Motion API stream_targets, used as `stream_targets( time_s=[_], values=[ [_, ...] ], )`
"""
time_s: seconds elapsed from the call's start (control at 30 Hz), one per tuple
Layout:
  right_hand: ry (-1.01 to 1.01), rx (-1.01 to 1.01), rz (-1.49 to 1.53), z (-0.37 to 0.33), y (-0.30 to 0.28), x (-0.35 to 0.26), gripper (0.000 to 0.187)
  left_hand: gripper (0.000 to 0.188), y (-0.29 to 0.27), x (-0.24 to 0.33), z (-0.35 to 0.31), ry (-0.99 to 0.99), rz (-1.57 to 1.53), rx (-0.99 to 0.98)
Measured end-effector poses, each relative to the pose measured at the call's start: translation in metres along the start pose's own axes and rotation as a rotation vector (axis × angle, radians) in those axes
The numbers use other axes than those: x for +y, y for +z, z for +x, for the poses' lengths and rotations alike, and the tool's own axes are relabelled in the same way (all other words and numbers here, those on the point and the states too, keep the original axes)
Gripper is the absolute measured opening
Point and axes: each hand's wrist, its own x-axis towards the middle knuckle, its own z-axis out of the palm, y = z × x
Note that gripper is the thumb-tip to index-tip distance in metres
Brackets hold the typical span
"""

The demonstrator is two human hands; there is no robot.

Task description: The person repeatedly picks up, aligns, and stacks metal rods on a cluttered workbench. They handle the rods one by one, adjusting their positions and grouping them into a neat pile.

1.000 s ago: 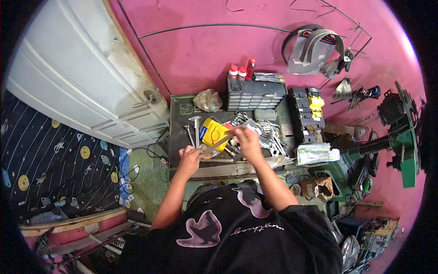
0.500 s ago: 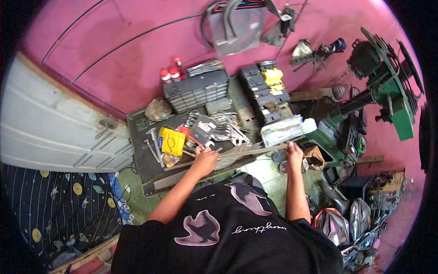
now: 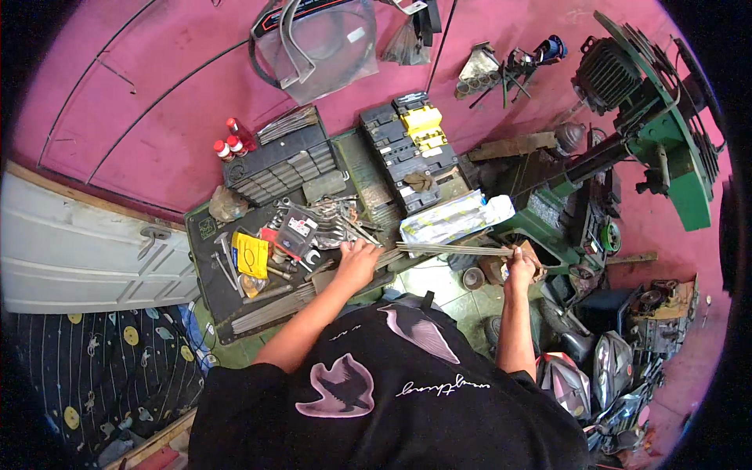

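Observation:
My right hand [image 3: 520,271] is closed round one end of a bundle of thin grey welding rods [image 3: 462,249]. The bundle points left, level, its far end just in front of a blue, white and yellow plastic packet [image 3: 446,224]. My left hand [image 3: 359,265] lies palm down at the front edge of the dark workbench [image 3: 205,249], its fingers a little apart, clear of the held rods. More grey rods [image 3: 274,309] lie along the bench edge beside my left forearm. Beyond the left fingers are several spanners [image 3: 337,219]; what lies under the palm is hidden.
Left on the bench are a yellow packet [image 3: 251,255], a hammer [image 3: 225,251] and a dark clear-fronted box [image 3: 298,232]. Behind stand a drawer cabinet [image 3: 282,168] and black batteries [image 3: 395,149]. A green drill press [image 3: 666,157] stands right, motorcycle parts [image 3: 611,368] below it.
The rods in my right hand have moved away from my left hand, which has let go of them. My view has shifted rightward, so the bench appears further left.

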Motion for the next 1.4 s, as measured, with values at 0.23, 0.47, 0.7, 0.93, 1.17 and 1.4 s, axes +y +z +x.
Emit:
stream_targets(
  time_s=[0.23, 0.47, 0.7, 0.93, 1.17, 1.4],
  values=[
    [0.073, -0.164, -0.245, 0.015, 0.046, 0.037, 0.021, 0.020, -0.015, -0.002, 0.004, -0.110, 0.203, -0.147],
    [-0.014, -0.352, -0.433, 0.017, 0.093, 0.042, 0.024, 0.023, -0.007, 0.010, -0.003, -0.137, 0.160, -0.004],
    [-0.002, -0.397, -0.358, 0.020, 0.104, 0.028, 0.024, 0.026, -0.004, 0.004, -0.004, -0.235, 0.229, -0.061],
    [-0.040, -0.419, -0.390, 0.050, 0.095, 0.046, 0.024, 0.016, -0.004, -0.013, 0.002, -0.230, 0.047, -0.167],
    [-0.040, -0.510, -0.373, 0.046, 0.090, 0.035, 0.023, 0.020, -0.006, -0.020, -0.002, -0.175, -0.023, -0.261],
    [-0.001, -0.516, -0.284, 0.004, 0.123, 0.028, 0.023, 0.031, -0.006, -0.013, -0.004, -0.088, 0.133, -0.208]
  ],
)
